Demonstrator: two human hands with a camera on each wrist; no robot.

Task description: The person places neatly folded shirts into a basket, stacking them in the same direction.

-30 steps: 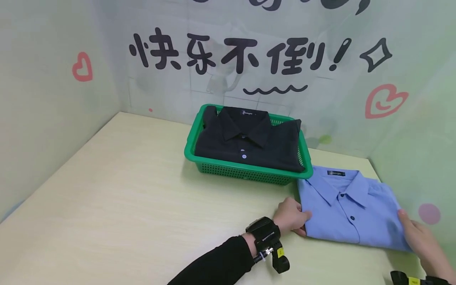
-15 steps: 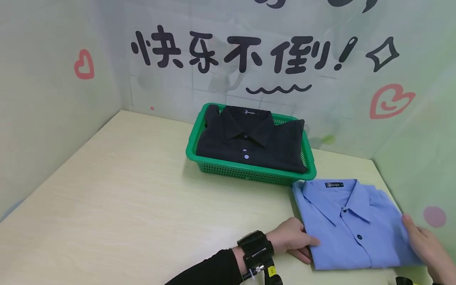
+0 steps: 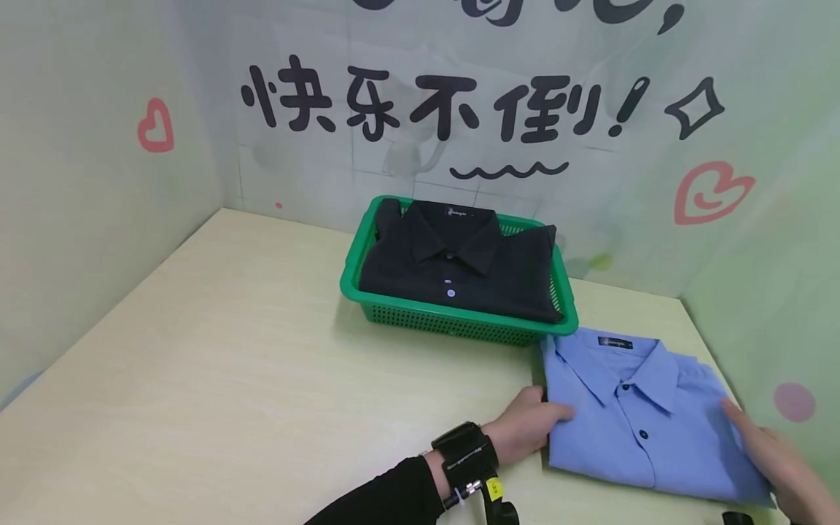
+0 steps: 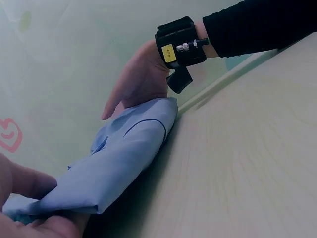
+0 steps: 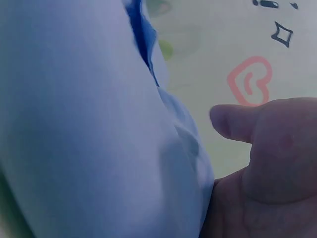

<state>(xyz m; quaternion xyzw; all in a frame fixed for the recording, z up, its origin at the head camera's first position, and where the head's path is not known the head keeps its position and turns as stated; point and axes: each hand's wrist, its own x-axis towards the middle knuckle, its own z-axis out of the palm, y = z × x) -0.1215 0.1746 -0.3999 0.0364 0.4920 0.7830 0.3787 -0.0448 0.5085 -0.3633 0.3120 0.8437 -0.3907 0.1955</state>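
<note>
A folded blue shirt [image 3: 656, 430] with collar and dark buttons is at the right side of the table. My left hand [image 3: 525, 426] pinches its left edge, thumb on top and fingers underneath; the left wrist view shows the cloth [image 4: 109, 168] between thumb and fingers. At the opposite edge is my right hand [image 3: 781, 459]. Its thumb stands straight and apart from the cloth in the right wrist view, while the palm [image 5: 277, 198] lies against the shirt's side. The right fingers are hidden by the shirt. A dark shadow shows under the shirt's near edge.
Behind and left of the blue shirt stands a green basket [image 3: 446, 317] holding a folded black shirt [image 3: 420, 273]. Printed walls border the table [image 3: 230, 379] at the back and both sides. The right wall is close to my right hand.
The blue shirt has come nearer to me, away from the wall, with both hands at its sides. In the last half second its near edge has tilted slightly. The basket has stayed put.
</note>
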